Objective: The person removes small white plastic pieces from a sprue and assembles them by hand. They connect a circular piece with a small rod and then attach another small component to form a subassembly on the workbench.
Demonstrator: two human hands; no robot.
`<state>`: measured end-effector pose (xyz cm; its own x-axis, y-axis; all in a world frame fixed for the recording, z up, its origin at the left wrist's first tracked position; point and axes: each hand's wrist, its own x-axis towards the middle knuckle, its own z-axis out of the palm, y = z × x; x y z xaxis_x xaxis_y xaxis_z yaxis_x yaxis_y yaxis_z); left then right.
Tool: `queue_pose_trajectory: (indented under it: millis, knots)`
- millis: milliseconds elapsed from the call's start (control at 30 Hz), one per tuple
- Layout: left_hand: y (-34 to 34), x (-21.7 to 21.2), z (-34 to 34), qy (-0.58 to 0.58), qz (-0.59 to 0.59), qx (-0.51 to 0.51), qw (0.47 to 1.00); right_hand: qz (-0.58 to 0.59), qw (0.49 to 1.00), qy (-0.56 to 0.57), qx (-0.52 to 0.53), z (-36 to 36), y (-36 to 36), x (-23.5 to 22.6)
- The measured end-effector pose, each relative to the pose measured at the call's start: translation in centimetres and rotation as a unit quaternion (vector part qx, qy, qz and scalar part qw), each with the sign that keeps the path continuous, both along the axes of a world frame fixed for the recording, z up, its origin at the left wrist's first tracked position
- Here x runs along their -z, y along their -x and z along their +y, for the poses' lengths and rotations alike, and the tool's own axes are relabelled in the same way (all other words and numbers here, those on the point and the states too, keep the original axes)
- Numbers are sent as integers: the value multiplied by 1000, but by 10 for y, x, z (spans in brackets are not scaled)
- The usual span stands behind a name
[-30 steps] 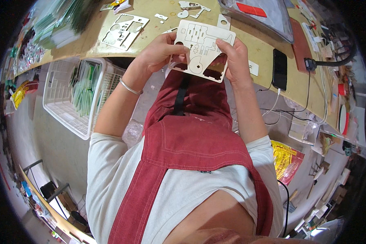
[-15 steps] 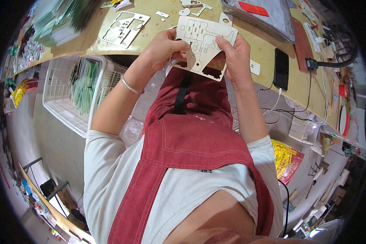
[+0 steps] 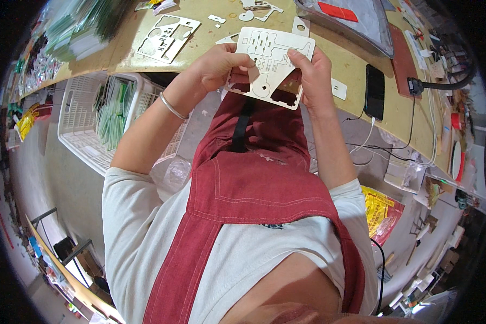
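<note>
At the left, a stack of clear sheets (image 3: 83, 29) stands at the upper left of the frame, and the white basket (image 3: 85, 155) below it holds greenish sleeves (image 3: 113, 119). The left arm now covers the basket's near corner, which showed half a second ago: the elbow has swung outward to the left. A silver bracelet (image 3: 171, 109) rings this wrist. Farther right, a cut-out panel (image 3: 170, 35) lies on the bench (image 3: 119, 62), in the same place as before.

At the upper centre, the left hand (image 3: 218, 67) reaches up and inward, its thumb bent over the left side of the pale slotted board (image 3: 268, 69) and its other fingers largely hidden behind; together they grip that side. The board sits slightly lower than in the previous picture, its top edge dropped, so a thin pale piece (image 3: 229, 39) beyond it is uncovered again. The right hand (image 3: 316, 75) has hardly shifted: the forearm rises almost straight, the thumb presses flat on the board's upper right face, and the fingers close around its right edge from behind.

To the right lie a black phone (image 3: 375, 92) and, above, a grey tray (image 3: 351, 38), both unchanged.
</note>
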<state>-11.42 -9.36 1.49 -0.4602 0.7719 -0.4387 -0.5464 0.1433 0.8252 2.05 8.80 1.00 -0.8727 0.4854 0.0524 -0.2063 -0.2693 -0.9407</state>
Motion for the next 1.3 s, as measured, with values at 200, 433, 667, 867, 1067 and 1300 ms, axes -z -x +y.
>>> queue_pose_trajectory:
  millis: [200,433,667,867,1067,1300]
  knots:
    - [5,-8,-2,-25,-50,28,998,-21,988,145,-40,21,2,13]
    - [0,-6,-12,-163,-158,46,973,-56,965,252,-40,32,4,25]
    - [-7,-5,-7,-179,-164,-15,970,-59,958,280,-14,31,3,20]
    - [18,18,1,55,477,-3,877,-66,983,171,18,46,-13,19]
    - [28,32,-2,145,650,13,745,2,990,124,66,32,-14,17]
    - [18,6,-1,65,425,-26,902,21,995,77,54,28,-15,14]
